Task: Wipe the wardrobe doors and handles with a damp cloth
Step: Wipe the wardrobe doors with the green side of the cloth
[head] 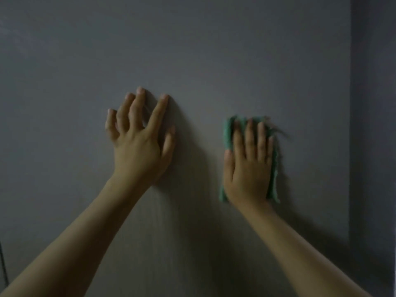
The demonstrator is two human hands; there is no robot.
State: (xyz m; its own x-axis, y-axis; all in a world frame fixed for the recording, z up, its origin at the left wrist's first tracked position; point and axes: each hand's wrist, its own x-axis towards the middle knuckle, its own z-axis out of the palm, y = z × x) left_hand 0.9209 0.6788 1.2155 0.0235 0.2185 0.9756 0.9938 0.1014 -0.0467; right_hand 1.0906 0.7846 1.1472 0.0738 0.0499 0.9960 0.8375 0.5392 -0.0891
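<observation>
Green soft folded cloth (228, 133) lies limp under right hand (248, 168), fingers flat, pressing; left hand (139, 144), beside cloth, braces splayed fingers on grey flat wardrobe door (192, 50); palm it

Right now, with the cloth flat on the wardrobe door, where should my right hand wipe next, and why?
Probably slide the right hand and green cloth rightward toward the door's edge: that strip lies beside the cloth, while the left hand braces the door on the other side.

Bare wardrobe door (192, 50) open around both hands.
</observation>
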